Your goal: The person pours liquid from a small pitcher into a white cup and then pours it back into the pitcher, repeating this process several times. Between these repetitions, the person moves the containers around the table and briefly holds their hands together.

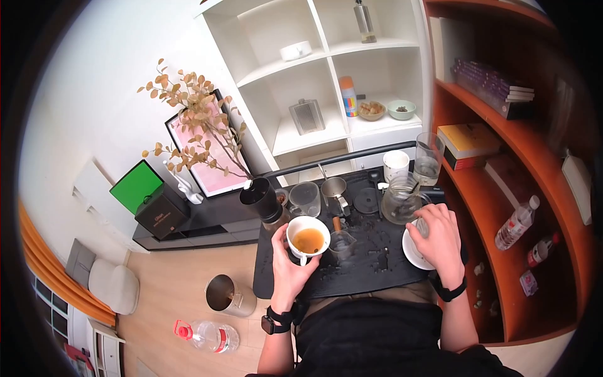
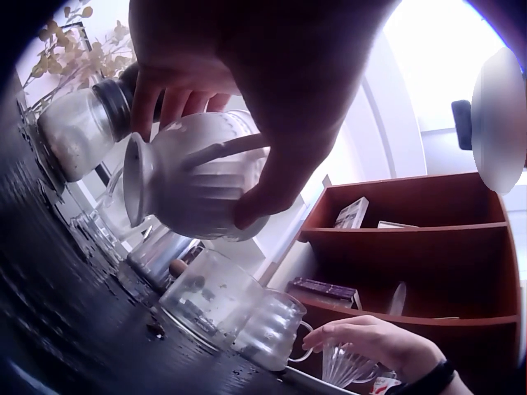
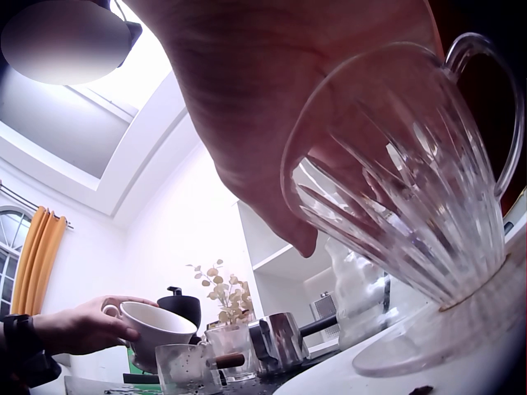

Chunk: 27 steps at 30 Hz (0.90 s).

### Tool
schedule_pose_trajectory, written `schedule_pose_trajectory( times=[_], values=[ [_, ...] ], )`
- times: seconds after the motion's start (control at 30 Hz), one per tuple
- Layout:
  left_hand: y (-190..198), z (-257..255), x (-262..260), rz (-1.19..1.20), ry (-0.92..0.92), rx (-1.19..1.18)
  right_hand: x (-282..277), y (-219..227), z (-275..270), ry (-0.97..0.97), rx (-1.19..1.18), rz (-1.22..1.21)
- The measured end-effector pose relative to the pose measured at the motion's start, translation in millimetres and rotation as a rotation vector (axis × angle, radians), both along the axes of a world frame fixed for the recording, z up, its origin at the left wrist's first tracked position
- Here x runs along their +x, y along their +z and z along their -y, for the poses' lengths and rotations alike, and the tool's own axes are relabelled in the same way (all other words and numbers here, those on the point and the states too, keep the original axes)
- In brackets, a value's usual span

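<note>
My left hand (image 1: pixel 289 273) grips a white teacup (image 2: pixel 210 181) with amber liquid (image 1: pixel 308 241) in it, above the left part of the black tray (image 1: pixel 352 279). Dark specks show in the liquid. On the right, my right hand (image 1: pixel 441 239) holds a clear ribbed glass cup (image 3: pixel 403 189), its round foot over a white saucer (image 1: pixel 412 256); the hand hides much of it from above. A small glass jug (image 1: pixel 343 247) with a wooden handle stands between the hands. Right by my right fingers is a wavy glass pitcher (image 1: pixel 397 207).
Behind them stand a black-topped grinder (image 1: pixel 259 196), a clear glass (image 1: pixel 305 200), a metal pot (image 1: pixel 334 188), a white mug (image 1: pixel 396 164) and a tall glass (image 1: pixel 428 157). Wet patches mark the tray. A metal bin (image 1: pixel 242 303) and a bottle (image 1: pixel 212 336) are on the floor; red-brown shelves (image 1: pixel 480 179) rise at right.
</note>
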<state>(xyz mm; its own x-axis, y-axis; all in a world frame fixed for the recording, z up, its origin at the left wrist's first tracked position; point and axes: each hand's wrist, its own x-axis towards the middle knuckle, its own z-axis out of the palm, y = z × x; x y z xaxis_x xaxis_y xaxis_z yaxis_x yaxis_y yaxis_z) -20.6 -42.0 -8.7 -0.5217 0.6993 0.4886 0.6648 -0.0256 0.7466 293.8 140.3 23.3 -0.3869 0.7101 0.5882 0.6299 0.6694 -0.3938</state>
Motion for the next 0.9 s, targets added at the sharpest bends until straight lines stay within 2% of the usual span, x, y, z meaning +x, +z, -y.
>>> schedule_pose_trajectory(
  times=[0.47, 0.9],
  values=[
    [6.2, -2.8, 6.7, -0.302, -0.004, 0.085, 0.1, -1.7, 0.1, 0.005, -0.003, -0.019],
    [15.0, -3.6, 12.1, -0.475, -0.019, 0.092, 0.0, -2.1, -0.4, 0.003, 0.002, -0.019]
  ],
)
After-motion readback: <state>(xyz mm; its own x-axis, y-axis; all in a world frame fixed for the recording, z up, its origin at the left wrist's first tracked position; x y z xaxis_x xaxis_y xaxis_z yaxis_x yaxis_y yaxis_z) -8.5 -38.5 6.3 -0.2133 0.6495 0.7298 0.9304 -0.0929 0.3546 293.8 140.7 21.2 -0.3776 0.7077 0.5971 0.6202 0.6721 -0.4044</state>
